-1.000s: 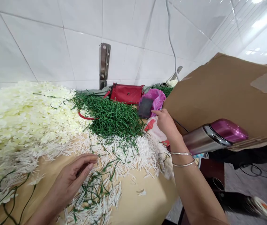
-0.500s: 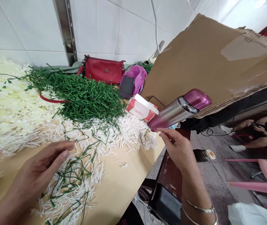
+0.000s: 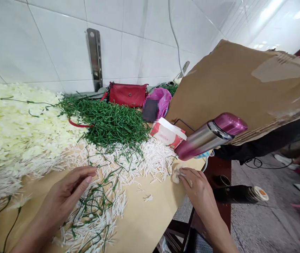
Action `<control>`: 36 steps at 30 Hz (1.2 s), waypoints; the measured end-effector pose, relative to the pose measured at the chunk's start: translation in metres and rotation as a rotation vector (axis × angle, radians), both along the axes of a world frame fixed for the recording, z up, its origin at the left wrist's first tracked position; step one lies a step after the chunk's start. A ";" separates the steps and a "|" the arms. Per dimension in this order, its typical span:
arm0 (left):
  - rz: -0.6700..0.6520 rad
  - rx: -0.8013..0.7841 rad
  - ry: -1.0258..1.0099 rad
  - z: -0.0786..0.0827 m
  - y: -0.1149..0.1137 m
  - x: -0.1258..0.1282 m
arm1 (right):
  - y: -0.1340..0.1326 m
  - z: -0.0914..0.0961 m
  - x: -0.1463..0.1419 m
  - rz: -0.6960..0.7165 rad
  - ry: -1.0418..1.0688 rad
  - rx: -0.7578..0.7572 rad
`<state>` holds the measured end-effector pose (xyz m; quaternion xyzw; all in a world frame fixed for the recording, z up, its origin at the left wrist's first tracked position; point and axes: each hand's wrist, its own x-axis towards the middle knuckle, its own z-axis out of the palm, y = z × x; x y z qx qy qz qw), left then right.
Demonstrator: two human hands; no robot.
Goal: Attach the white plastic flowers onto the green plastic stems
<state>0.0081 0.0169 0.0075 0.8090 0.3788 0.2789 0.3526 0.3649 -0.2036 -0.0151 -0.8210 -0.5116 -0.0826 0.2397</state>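
My left hand (image 3: 65,196) lies flat with its fingers stretched out on the tan table (image 3: 150,218), beside a tangle of green wire stems and white plastic stamens (image 3: 97,207). At the table's right edge my right hand (image 3: 196,186) has its fingers closed on a small crumpled white wad (image 3: 176,174). Just above that hand a pink and steel flask (image 3: 210,135) leans tilted. A heap of green stems (image 3: 108,121) lies behind the stamens, and cream artificial petals (image 3: 13,126) cover the left side.
A red purse (image 3: 127,94), a pink bag (image 3: 160,100) and a red-and-white tissue pack (image 3: 168,133) sit near the tiled wall. A large cardboard sheet (image 3: 245,84) slants over the right. Below the table edge lies a dark bottle (image 3: 239,194) on the floor.
My right hand came back from the far items by the cardboard to the table's right edge and closed on the white wad. The left hand stayed put; the view swung.
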 end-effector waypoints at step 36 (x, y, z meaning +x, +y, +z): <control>0.010 -0.036 0.060 0.003 0.001 0.000 | -0.011 -0.012 0.037 -0.282 -0.057 0.104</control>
